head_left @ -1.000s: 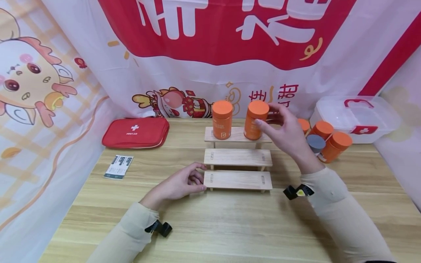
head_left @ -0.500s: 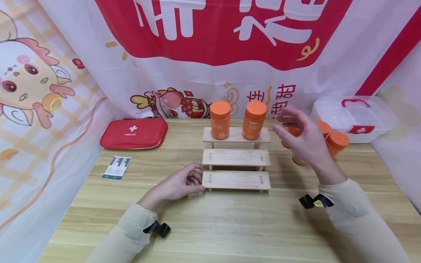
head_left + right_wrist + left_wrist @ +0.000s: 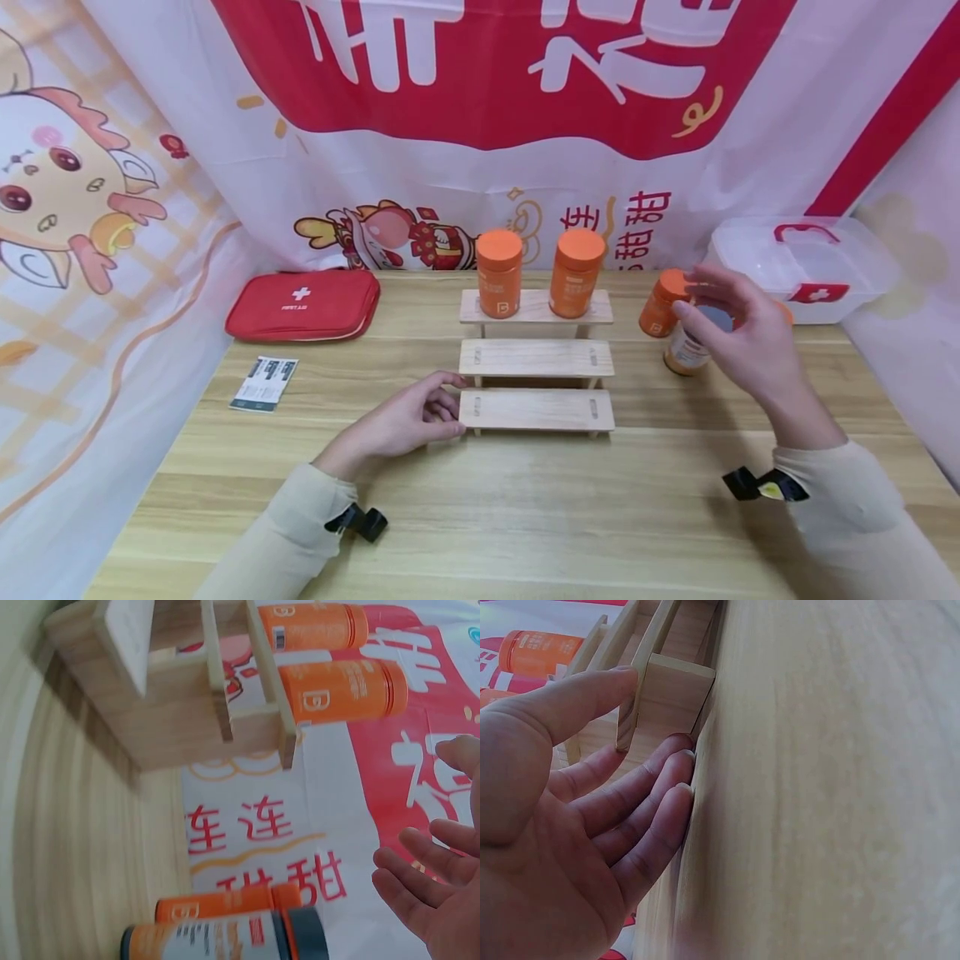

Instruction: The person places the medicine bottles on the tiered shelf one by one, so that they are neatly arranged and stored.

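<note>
A three-step wooden display stand stands on the table. My left hand holds its lowest step by the left end; in the left wrist view the thumb and forefinger lie on either side of the board's edge. Two orange bottles with orange lids stand upright on the top step. To the right, my right hand hovers, fingers spread, beside a grey-lidded bottle with a white label. An orange bottle stands just behind that one. More orange bottles are mostly hidden behind my right hand.
A red first aid pouch lies at the back left, with a printed card in front of it. At the back right stands a clear plastic box with a red handle. A printed cloth hangs behind the table.
My right hand has let go of the right-hand orange bottle on the top step and moved right, over to the grey-lidded bottle. The left hand stays at the stand.
</note>
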Demonstrator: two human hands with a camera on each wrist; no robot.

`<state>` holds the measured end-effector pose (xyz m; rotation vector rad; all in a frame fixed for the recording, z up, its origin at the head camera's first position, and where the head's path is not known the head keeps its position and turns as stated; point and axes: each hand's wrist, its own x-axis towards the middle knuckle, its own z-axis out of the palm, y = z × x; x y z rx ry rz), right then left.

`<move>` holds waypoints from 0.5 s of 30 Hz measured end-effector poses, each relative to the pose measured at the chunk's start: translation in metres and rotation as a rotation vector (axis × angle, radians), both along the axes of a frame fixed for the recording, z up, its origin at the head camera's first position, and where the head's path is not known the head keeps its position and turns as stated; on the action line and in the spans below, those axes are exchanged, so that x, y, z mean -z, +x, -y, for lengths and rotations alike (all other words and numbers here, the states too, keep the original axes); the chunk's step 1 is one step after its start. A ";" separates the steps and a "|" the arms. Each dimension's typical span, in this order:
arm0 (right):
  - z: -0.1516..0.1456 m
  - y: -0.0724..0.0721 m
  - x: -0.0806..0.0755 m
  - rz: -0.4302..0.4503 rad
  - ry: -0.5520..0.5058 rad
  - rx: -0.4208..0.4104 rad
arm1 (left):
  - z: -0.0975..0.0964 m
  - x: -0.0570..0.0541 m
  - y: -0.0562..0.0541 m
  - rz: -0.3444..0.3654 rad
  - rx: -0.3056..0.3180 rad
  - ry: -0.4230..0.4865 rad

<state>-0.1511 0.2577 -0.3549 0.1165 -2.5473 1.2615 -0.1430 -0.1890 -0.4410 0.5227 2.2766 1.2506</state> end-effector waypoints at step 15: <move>-0.043 0.010 0.023 0.147 0.048 0.098 | -0.001 -0.001 0.000 0.000 0.004 0.009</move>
